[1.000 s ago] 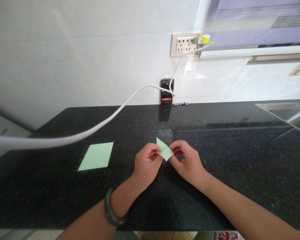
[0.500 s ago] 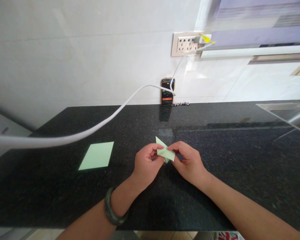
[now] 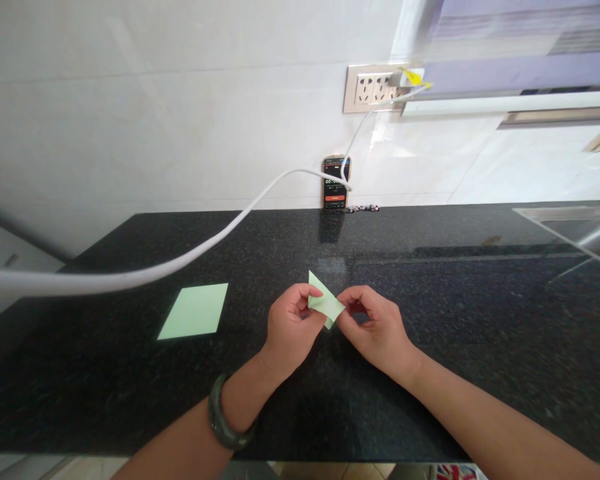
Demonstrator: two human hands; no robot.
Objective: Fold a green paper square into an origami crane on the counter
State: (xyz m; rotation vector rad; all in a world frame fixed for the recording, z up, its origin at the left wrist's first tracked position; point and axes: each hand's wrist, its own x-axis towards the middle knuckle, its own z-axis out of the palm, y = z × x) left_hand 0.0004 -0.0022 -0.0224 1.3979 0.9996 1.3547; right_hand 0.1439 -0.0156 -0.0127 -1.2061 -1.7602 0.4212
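A small folded piece of light green paper [image 3: 327, 305] is held just above the dark counter, one pointed corner standing up at its upper left. My left hand [image 3: 293, 327] pinches its left side between thumb and fingers. At the paper's right corner, the thumb and index finger of my right hand [image 3: 375, 327] are closed on its edge. The fingers' undersides and the back of the paper are hidden. Flat on the counter, left of my hands, lies a sheet of light green paper [image 3: 195, 311].
A phone [image 3: 335, 183] with a lit screen leans on the tiled wall behind the counter [image 3: 260, 253]. Its white cable [image 3: 220, 233] arches across the left side from the wall socket [image 3: 373, 88]. A metal sink [image 3: 580, 227] sits at the far right.
The folded paper has shifted slightly left and turned, its right flap now lying differently. My right fingers have slid from on top of it to its right corner.
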